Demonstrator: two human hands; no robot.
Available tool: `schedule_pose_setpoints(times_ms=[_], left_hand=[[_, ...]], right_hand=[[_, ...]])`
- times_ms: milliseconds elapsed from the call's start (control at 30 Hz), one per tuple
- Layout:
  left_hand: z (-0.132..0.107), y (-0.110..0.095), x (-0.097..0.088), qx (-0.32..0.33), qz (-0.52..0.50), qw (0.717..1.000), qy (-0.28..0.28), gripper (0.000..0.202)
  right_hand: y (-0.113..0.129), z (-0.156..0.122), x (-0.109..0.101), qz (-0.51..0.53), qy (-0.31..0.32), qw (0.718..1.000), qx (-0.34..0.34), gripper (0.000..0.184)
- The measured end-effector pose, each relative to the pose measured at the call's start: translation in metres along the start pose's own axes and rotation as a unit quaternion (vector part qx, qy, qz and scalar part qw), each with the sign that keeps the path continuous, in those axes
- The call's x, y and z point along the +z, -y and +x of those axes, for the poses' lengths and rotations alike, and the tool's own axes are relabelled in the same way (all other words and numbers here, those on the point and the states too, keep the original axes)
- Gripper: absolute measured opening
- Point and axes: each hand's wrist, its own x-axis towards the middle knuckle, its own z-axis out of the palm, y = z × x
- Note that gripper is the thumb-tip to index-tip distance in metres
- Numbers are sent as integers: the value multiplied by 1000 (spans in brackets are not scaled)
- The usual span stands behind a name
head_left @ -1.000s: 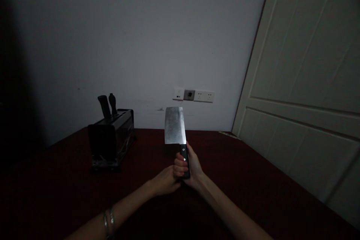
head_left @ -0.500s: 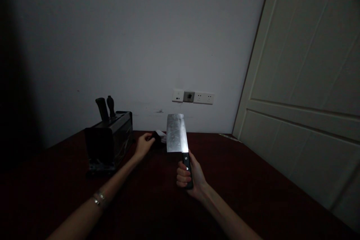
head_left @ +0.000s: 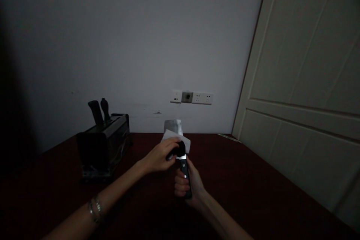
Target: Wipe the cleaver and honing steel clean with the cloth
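Since the last frame, the left hand [head_left: 159, 157] has swung from left of the blade to in front of it, pinching a dark item [head_left: 180, 150] and a white sheet [head_left: 170, 134]; whether they touch the steel, I can't tell. Nearest me, the right hand [head_left: 196, 183] wraps its fingers round the handle of the cleaver [head_left: 183, 165], which points up and away from me, its long axis leaning slightly left. My dark red table [head_left: 230, 183] spreads dimly beneath. Farther left sits a black holder [head_left: 111, 135], two black handles [head_left: 97, 112] rising from it. Beyond, sockets [head_left: 198, 98] line the grey wall [head_left: 140, 37]; a panelled door [head_left: 303, 75] slants at right.
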Motion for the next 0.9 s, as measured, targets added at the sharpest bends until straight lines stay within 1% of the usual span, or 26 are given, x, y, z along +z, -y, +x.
schedule_pose_setpoints(times_ms=[33, 100, 200, 233, 300, 367, 400, 467, 533, 600, 767, 833, 900], left_hand=[[-3, -1, 4, 3, -23, 1000, 14, 30], [-6, -1, 10, -9, -57, 998, 21, 23], [-2, 4, 14, -34, -69, 997, -2, 23], [1, 6, 13, -35, -64, 997, -7, 23], [6, 9, 11, -26, -42, 999, -5, 32], [10, 11, 7, -12, -7, 1000, 19, 42], [10, 11, 6, -8, 11, 999, 35, 43], [10, 10, 6, -4, 35, 997, 69, 42], [9, 11, 6, -3, 41, 995, 89, 41], [10, 14, 6, -2, 47, 995, 91, 41], [17, 29, 3, -25, 87, 995, 41, 43], [17, 28, 5, -17, 100, 993, 55, 44], [15, 23, 10, 6, 107, 991, 81, 43]], right_hand=[[1, 0, -1, 6, -5, 1000, -8, 67], [2, 1, -4, 11, -7, 1000, -20, 67], [2, 3, -8, -10, 13, 1000, -20, 68], [1, 4, -9, -18, 21, 999, -17, 68], [1, 4, -10, -26, 31, 999, -16, 69], [1, 4, -10, -28, 35, 999, -14, 70], [1, 4, -10, -27, 35, 999, -13, 70], [2, 4, -10, -20, 33, 999, -17, 71], [1, 3, -10, -11, 28, 999, -22, 72], [0, 2, -8, -10, 19, 999, -23, 72], [-1, 3, -6, -27, 7, 1000, -14, 70], [0, 3, -8, -27, 12, 999, -19, 71], [2, 3, -9, -25, 17, 999, -36, 72]])
